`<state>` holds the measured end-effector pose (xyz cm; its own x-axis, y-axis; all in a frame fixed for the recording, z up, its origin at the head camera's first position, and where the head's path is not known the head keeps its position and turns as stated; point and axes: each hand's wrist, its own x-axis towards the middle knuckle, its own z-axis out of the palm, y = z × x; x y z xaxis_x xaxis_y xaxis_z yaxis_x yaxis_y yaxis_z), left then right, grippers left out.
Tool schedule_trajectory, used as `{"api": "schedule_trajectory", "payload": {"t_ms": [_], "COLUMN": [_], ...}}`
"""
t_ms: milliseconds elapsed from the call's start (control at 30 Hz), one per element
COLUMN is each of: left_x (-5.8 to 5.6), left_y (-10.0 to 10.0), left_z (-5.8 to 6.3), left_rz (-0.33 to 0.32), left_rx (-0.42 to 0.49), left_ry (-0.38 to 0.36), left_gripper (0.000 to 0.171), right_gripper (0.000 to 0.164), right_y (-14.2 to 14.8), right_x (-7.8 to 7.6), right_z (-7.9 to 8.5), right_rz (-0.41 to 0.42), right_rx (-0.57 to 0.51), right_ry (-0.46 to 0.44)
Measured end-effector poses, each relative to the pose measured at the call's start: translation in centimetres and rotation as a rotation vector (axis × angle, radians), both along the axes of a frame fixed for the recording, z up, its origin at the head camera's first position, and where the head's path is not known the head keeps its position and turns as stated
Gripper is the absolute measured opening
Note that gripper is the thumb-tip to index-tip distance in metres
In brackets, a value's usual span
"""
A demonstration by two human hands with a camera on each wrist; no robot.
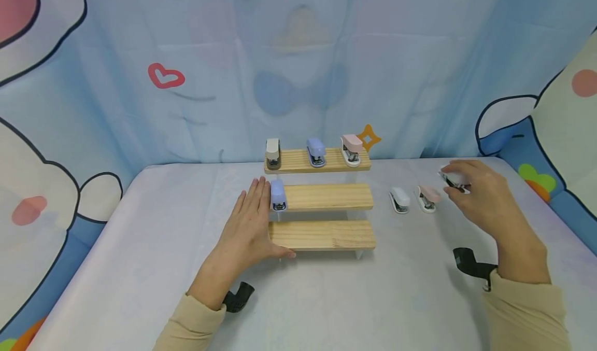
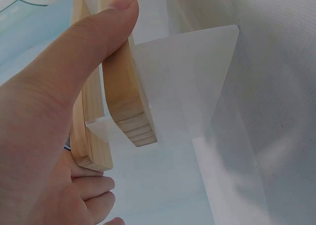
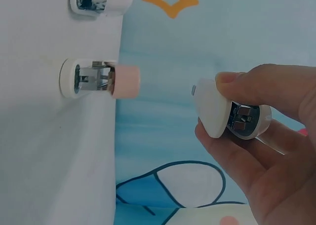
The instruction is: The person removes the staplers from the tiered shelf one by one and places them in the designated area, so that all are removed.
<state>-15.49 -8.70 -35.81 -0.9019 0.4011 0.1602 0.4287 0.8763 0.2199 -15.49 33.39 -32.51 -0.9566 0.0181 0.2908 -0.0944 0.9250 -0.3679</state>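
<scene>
My right hand [image 1: 482,195] pinches a small white stapler [image 3: 212,109] between thumb and fingers, above the table's right side. In the right wrist view its metal inside shows. Left of that hand, a white stapler [image 1: 399,200] and a pink-topped stapler [image 1: 427,199] stand on the table. My left hand [image 1: 249,226], fingers straight, lies against the left end of a three-step wooden rack [image 1: 326,235]. Its thumb rests on the lowest plank [image 2: 121,82]. Beside its fingertips, a purple stapler [image 1: 278,195] stands at the left of the middle plank.
Along the top plank [image 1: 296,160] stand a cream stapler [image 1: 272,153], a blue-purple stapler [image 1: 316,152] and a pink stapler [image 1: 352,150]. Clear side panels [image 2: 187,77] carry the planks. A printed blue curtain [image 1: 210,123] hangs behind the white-covered table [image 1: 326,304].
</scene>
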Motion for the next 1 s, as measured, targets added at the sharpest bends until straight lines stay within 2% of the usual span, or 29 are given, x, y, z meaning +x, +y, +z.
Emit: {"api": "schedule_trajectory", "payload": {"t_ms": [767,1000], "left_x": [-0.1,-0.1], "left_y": [0.1,0.0], "left_z": [0.0,0.0], "left_rz": [0.009,0.007], "left_rx": [-0.020,-0.019], "left_ry": [0.002,0.004], "left_gripper": [0.147,0.147], "right_gripper": [0.039,0.038], "right_y": [2.8,3.6], "right_x": [-1.7,-2.2], "right_z": [-3.0,-3.9], "right_rz": [-0.056,-0.044], "right_rx": [-0.017,0.005], "right_ry": [-0.184,-0.205]}}
